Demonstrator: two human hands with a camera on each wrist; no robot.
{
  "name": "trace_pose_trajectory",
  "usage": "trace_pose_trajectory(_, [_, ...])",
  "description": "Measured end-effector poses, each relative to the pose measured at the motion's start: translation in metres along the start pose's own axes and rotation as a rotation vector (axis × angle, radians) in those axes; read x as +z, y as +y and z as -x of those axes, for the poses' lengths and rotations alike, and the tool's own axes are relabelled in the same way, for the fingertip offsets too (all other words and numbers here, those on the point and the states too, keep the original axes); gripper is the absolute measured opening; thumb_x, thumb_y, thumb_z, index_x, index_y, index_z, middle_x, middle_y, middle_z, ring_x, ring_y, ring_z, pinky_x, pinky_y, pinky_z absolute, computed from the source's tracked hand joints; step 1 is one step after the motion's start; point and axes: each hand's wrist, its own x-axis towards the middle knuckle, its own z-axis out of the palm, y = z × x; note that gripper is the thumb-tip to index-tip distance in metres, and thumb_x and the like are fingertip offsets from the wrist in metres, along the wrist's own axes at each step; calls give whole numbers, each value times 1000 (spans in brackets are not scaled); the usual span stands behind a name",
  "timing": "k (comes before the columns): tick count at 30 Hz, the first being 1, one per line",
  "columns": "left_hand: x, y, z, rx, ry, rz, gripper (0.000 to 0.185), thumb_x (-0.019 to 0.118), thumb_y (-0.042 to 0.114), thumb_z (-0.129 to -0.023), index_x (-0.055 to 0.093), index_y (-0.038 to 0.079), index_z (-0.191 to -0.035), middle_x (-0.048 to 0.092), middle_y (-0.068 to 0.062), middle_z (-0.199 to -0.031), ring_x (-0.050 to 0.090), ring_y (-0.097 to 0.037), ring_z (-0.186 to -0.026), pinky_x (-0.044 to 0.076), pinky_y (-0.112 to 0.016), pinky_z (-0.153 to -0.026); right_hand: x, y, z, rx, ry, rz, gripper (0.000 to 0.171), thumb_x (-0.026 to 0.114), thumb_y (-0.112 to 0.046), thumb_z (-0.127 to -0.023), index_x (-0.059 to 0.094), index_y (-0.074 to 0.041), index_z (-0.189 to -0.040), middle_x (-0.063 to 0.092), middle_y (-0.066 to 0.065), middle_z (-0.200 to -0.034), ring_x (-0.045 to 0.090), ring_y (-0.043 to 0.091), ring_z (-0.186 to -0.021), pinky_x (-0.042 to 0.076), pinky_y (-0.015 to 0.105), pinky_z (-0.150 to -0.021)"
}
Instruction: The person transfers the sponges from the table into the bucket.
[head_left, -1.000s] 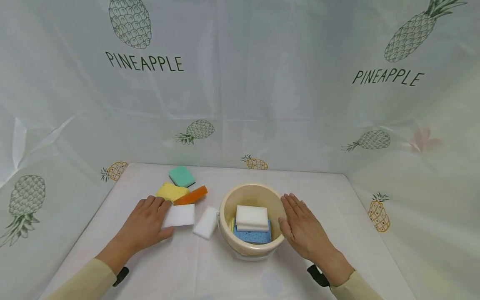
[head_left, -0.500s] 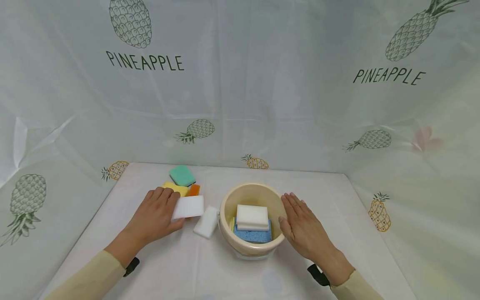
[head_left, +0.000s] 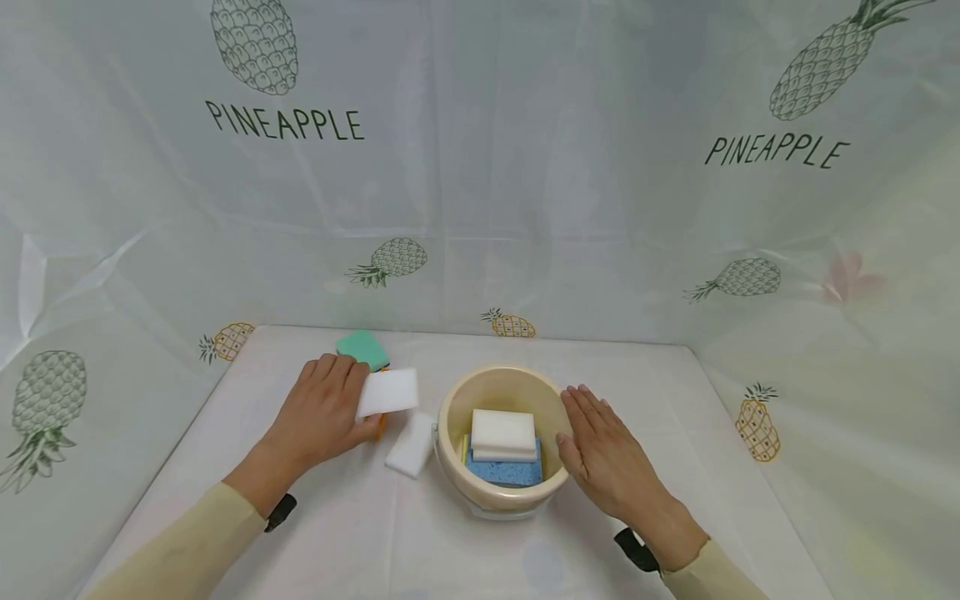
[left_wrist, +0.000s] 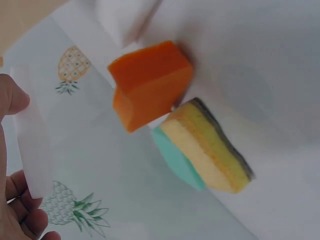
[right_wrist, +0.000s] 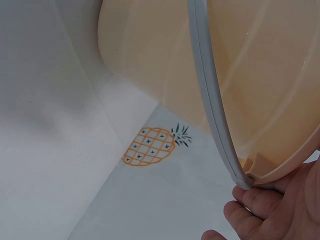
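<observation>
Left hand [head_left: 322, 412] pinches white sponge [head_left: 387, 392]; right hand [head_left: 603, 458], fingers flat, steadies bucket [head_left: 450, 408]. Best lifted well over rim, then released.

Your left hand [head_left: 322, 408] is raised with fingers and thumb curled in a pinch, forearm reaching forward, while your right hand [head_left: 603, 458] lies flat, fingers straight and together, palm down.

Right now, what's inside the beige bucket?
In the beige bucket a white sponge lies on a blue sponge. A yellow edge shows at the left of the stack; what it belongs to, and anything beneath, is covered.
</observation>
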Motion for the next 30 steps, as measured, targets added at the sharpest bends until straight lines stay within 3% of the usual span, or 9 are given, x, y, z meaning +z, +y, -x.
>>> trace_pose_trajectory(9, [-12,11,-22,-1,-11,4,59,76,43,-78,55,-1,-111,54,-14,-98,46,-34,-88,40,-45,-80,2,0,-1,-17,28,11,61,48,-33,-109,43,5,-156,45,21,-163,40,38,-154,34,57,-123])
trace_pose_trajectory(16, [-27,36,-46,13,23,45,56,70,43,-79,56,-2,-109,55,-15,-99,49,-35,-91,41,-46,-83,0,0,-1,-16,23,16,62,48,-34,-109,43,5,-156,46,21,-162,40,38,-154,34,56,-123])
trace_pose_trajectory(22, [-35,63,-64,29,-63,56,61,72,49,-83,57,-1,-115,57,-14,-105,49,-32,-96,42,-45,-85,0,0,0,-17,21,12,61,48,-33,-108,44,5,-156,46,21,-162,40,38,-154,34,56,-123])
trace_pose_trajectory(30, [-34,93,-84,66,-139,87,57,69,50,-86,58,2,-115,56,-10,-103,48,-28,-98,41,-42,-87,-1,-1,-1,-14,0,25,61,47,-34,-109,42,4,-158,45,20,-163,39,37,-155,32,55,-124])
